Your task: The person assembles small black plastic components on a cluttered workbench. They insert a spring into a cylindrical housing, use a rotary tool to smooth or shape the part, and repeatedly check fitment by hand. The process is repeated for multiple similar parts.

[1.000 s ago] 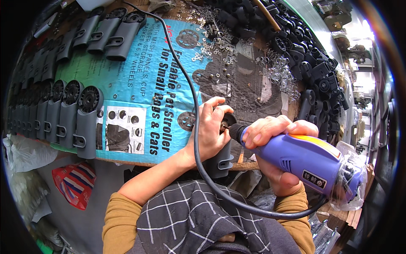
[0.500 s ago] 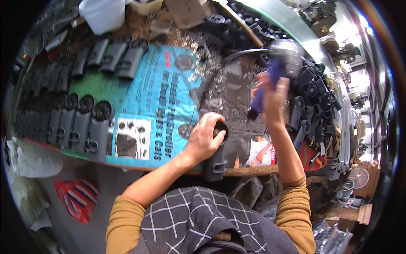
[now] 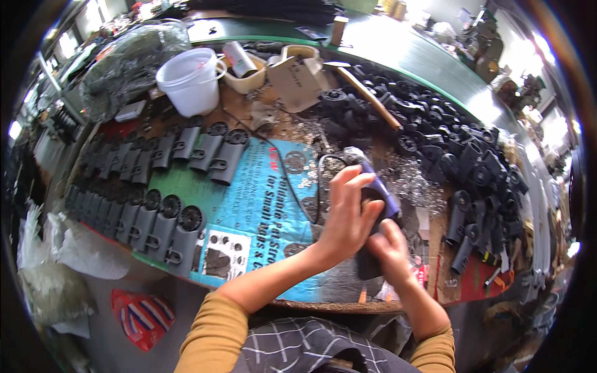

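"So, which step is in hand?"

"Handling one piece, I'd judge: the dark casing point(image 3: 368, 266) is between the two hands, over the near part of the bench point(image 3: 348, 307). The left hand point(image 3: 345, 221) looks clamped on its upper end, thumb and fingers around it. The right hand point(image 3: 392, 252) is at its side, but blurred, so I can't tell whether those fingers grip or only touch."

"And the next move?"

"To my mind it calls for a sure hold, and care around the purple drill point(image 3: 387, 198) just beyond, partly hidden behind the left hand."

"What's on the surface?"

"A printed blue sheet point(image 3: 255, 205), with rows of grey casings point(image 3: 185, 242) on the left. Rightward, loose metal bits point(image 3: 410, 180) and a heap of black parts point(image 3: 472, 165); a wooden handle point(image 3: 373, 99) lies against that. A white bucket point(image 3: 189, 81) stands toward the back."

"And the room?"

"Behind, a long green counter point(image 3: 249, 32) under bright glare; on the floor at left, a red striped bag point(image 3: 142, 320)."
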Available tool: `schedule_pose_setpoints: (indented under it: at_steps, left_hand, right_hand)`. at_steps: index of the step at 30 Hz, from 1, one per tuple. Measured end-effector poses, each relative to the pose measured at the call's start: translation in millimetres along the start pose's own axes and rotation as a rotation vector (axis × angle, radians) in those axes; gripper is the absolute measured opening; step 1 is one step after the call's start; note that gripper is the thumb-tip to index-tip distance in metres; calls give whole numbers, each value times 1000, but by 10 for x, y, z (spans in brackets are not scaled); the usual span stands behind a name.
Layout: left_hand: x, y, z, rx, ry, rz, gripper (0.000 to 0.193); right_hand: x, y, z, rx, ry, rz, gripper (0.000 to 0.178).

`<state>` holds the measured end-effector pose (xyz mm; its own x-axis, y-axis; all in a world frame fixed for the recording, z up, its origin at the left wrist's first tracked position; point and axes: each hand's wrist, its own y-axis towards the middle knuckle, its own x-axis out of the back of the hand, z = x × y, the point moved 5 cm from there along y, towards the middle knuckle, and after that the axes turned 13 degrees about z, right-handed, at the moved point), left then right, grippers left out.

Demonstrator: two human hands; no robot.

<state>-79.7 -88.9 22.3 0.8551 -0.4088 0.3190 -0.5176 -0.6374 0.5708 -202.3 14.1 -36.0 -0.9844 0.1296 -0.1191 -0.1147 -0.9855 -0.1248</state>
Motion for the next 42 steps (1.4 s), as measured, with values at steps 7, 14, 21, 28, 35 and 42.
schedule_pose_setpoints:
  at_steps: [7, 14, 21, 28, 35, 42]
  left_hand:
    - [1196, 336, 900, 4, 386, -73, 19]
    - [2073, 246, 2122, 831, 964, 348, 63]
    - [1960, 449, 1312, 670, 647, 161, 81]
    - [466, -583, 31, 352, 93, 702, 91]
    - [-126, -789, 172, 338, 170, 692, 66]
    - [-111, -420, 296, 64, 9, 317, 33]
  right_hand:
    - [2897, 380, 887, 177, -68, -499, 41]
    - [4147, 412, 1363, 253, -65, -925, 29]
    - [1911, 1063, 644, 162, -1189, -158, 17]
    - [1469, 1630, 55, -71, -1428, -208, 20]
    - [986, 908, 342, 59, -712, -118, 18]
    - [149, 227, 310, -12, -650, 103, 16]
